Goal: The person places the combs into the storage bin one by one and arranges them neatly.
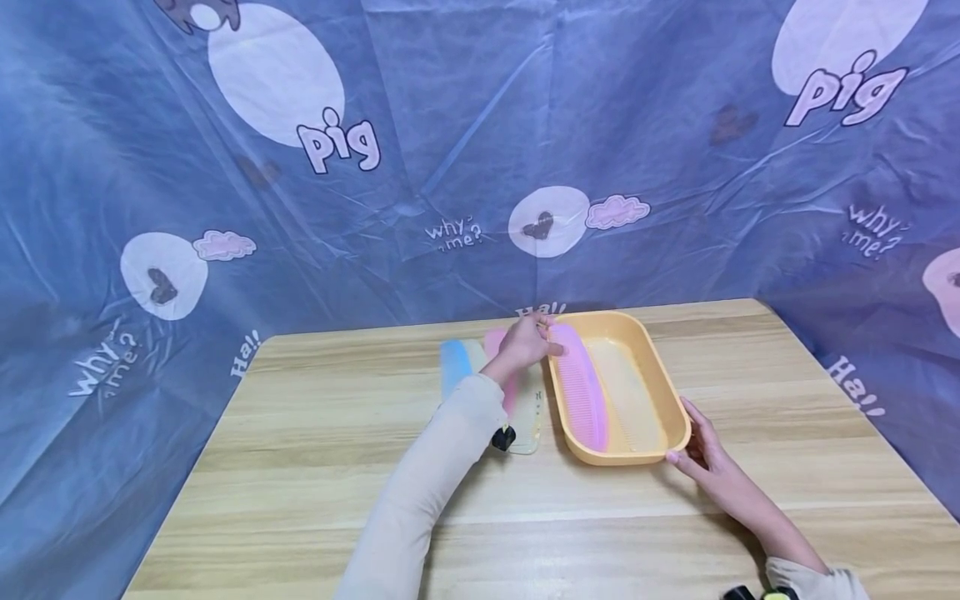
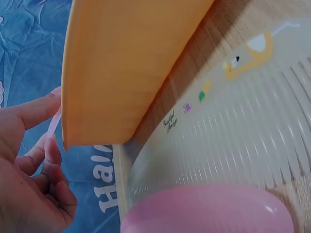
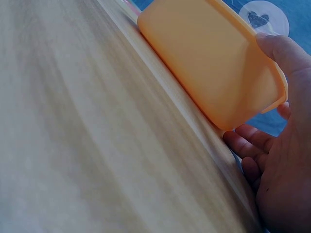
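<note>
A pink comb [image 1: 577, 387] lies along the left side inside a yellow-orange tray [image 1: 660, 354]. My left hand [image 1: 521, 346] pinches the comb's far end at the tray's far left corner; in the left wrist view a sliver of pink shows between thumb and finger. A pale, see-through comb [image 1: 626, 392] lies flat on the tray's bottom, beside the pink one. At the near right corner my right hand [image 1: 708, 467] grips the tray, with its thumb [image 3: 279, 46] on the rim and fingers low against the outer wall.
Left of the tray, several more combs lie on the wooden table: a blue one [image 1: 453, 362], a pink one [image 2: 209, 211] and a whitish one with small printed pictures [image 2: 218, 126]. My left forearm partly covers them. A blue printed cloth [image 1: 465, 167] hangs behind the table.
</note>
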Demonstrator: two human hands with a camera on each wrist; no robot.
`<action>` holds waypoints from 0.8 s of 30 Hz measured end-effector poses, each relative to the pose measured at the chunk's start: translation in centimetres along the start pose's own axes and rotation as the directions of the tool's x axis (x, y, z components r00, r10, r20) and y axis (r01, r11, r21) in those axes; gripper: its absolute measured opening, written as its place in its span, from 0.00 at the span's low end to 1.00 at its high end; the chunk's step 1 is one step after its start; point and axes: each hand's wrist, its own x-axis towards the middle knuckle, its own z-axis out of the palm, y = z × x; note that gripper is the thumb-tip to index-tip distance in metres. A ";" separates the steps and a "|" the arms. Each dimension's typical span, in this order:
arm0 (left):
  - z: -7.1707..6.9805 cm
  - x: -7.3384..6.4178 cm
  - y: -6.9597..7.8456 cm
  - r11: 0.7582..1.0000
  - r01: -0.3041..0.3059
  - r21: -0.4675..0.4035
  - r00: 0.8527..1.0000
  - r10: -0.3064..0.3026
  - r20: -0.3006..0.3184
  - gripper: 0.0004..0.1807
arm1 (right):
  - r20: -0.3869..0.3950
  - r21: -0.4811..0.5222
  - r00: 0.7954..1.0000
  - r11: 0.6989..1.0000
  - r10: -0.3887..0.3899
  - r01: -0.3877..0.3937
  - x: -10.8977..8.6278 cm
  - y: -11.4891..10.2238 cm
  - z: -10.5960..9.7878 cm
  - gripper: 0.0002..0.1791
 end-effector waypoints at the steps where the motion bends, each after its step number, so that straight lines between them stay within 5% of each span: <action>1: 0.0 0.0 -0.1 1.000 -0.002 0.021 1.000 0.002 -0.004 0.26 | 0.000 0.000 1.000 1.000 0.000 0.000 0.0 0.0 0.0 0.44; 6: -0.2 0.3 -0.7 0.997 -0.022 0.074 0.999 0.024 -0.021 0.24 | -0.002 -0.001 1.000 1.000 -0.006 0.006 0.0 0.0 0.1 0.45; 14: -0.7 0.5 -1.1 0.997 -0.055 -0.062 0.998 0.054 -0.023 0.22 | -0.001 0.003 1.000 1.000 0.002 -0.002 -0.1 -0.1 0.1 0.45; 24: -1.6 0.2 -1.3 0.997 -0.073 -0.031 0.995 0.070 -0.071 0.25 | 0.007 -0.013 1.000 1.000 0.012 -0.012 0.1 -0.1 0.1 0.45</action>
